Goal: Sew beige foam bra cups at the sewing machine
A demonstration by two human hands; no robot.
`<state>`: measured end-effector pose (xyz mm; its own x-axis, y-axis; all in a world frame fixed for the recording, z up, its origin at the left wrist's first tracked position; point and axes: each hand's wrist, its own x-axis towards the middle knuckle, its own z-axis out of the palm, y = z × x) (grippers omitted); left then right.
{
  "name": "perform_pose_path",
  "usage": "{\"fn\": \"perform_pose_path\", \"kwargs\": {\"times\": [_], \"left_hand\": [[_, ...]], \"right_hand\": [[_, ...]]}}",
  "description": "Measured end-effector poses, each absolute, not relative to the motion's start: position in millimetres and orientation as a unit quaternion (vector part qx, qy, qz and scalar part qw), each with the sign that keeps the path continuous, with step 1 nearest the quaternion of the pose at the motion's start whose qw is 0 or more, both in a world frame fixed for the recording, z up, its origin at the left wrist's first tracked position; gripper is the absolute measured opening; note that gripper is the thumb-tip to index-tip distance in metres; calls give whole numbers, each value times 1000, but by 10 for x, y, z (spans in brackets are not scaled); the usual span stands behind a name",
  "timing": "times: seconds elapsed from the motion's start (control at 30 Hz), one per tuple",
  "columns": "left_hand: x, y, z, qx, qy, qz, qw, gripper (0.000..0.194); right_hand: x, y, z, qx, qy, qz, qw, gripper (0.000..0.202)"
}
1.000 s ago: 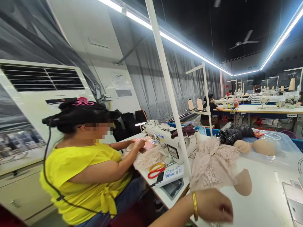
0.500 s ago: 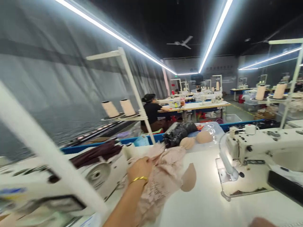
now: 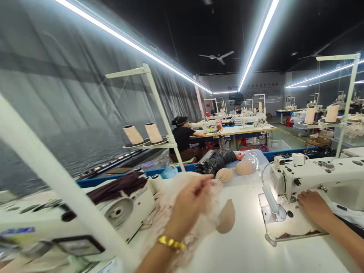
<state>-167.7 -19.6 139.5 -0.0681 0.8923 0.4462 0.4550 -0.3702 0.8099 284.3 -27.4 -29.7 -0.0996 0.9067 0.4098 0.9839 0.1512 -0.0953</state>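
Note:
My left hand, a gold bracelet on its wrist, is closed in a pinch on pale pink lace fabric. The hand and the lifted part of the fabric are smeared by motion; the rest lies bunched on the white table. Just to the right of the fabric lies a beige bra cup. Under the arm of the white sewing machine, my right hand rests beside the needle area with its fingers extended. No item shows in it.
Two more beige cups and a black plastic bundle sit at the table's back. At left stand another sewing machine and a white post. Thread cones sit on a stand. A co-worker sits farther off.
My left hand has moved right and raised part of the lace fabric. My right hand has come from the bottom edge up to the sewing machine.

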Motion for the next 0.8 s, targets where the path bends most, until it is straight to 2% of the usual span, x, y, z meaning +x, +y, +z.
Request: {"fn": "perform_pose_path", "kwargs": {"times": [0.07, 0.13, 0.2, 0.3, 0.37, 0.5, 0.6, 0.67, 0.73, 0.8], "left_hand": [[-1423, -418, 1031, 659, 486, 411, 401, 50], [-1195, -575, 647, 624, 452, 350, 533, 56], [-1018, -664, 345, 584, 423, 314, 618, 67], [-858, -710, 145, 549, 393, 297, 676, 83], [-807, -721, 143, 543, 376, 294, 691, 91], [-741, -777, 183, 544, 360, 287, 701, 99], [-706, -826, 158, 561, 367, 276, 689, 100], [-763, -823, 188, 574, 368, 256, 685, 102], [-946, -774, 330, 631, 382, 214, 640, 94], [-1252, -691, 590, 732, 433, 175, 496, 68]], "right_hand": [[2748, -438, -394, -622, -751, -98, 198, 21], [2576, -682, -490, -601, -768, -85, 205, 32], [2326, -952, -538, -570, -790, -63, 217, 30], [1900, -1246, -481, -534, -800, -44, 271, 16], [1670, -1309, -398, -478, -835, -90, 257, 11], [1380, -1249, -283, -427, -843, -212, 247, 16], [1235, -1220, -270, -427, -838, -230, 249, 33], [1239, -1236, -308, -413, -846, -222, 252, 30], [1405, -1258, -404, -414, -852, -202, 248, 22], [1744, -1261, -550, -453, -839, -183, 239, 12]]}}
